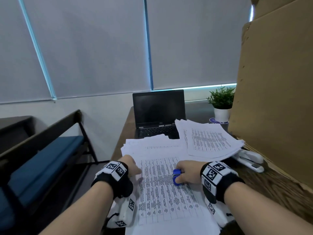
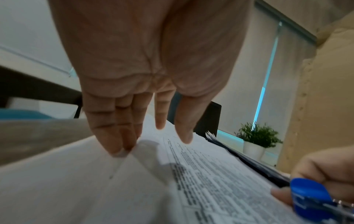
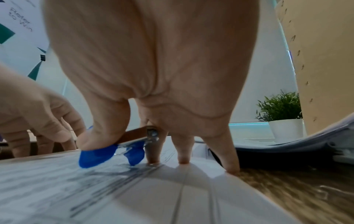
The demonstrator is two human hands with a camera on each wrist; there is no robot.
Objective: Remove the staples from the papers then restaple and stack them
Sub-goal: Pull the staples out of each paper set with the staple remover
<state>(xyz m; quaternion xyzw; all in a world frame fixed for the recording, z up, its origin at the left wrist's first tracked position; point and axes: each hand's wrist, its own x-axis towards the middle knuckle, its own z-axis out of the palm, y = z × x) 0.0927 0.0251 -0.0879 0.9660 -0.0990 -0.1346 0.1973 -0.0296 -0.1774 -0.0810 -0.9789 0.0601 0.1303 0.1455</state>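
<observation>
the right hand pinches a blue staple remover between thumb and forefinger, its other fingertips resting on the printed sheet. the remover sits on the upper middle of that sheet, just left of the right hand. the left hand holds nothing: its fingers are nearly straight and pressed down on the sheet's left edge, where the paper puckers under them in the left wrist view.

the sheet's long axis runs from the person out toward the laptop, leaning a little to the left as it goes, and the printed rows run across it. the remover's blue grips point down at the paper and to the left. no staple is clear in any view, so i cannot tell which corner it holds.

the likely trouble is a torn corner. if the remover bites at an angle, or is pulled before the staple legs are bent up, the thin paper will rip. the sheet lies on a loose pile beyond it toward the laptop, so a sideways tug could slide the whole pile, since the left hand pins only one edge. a freed staple could also drop among the sheets. the white stapler lies right of the sheet, half under a second pile, and reaching for it could drag those papers.
</observation>
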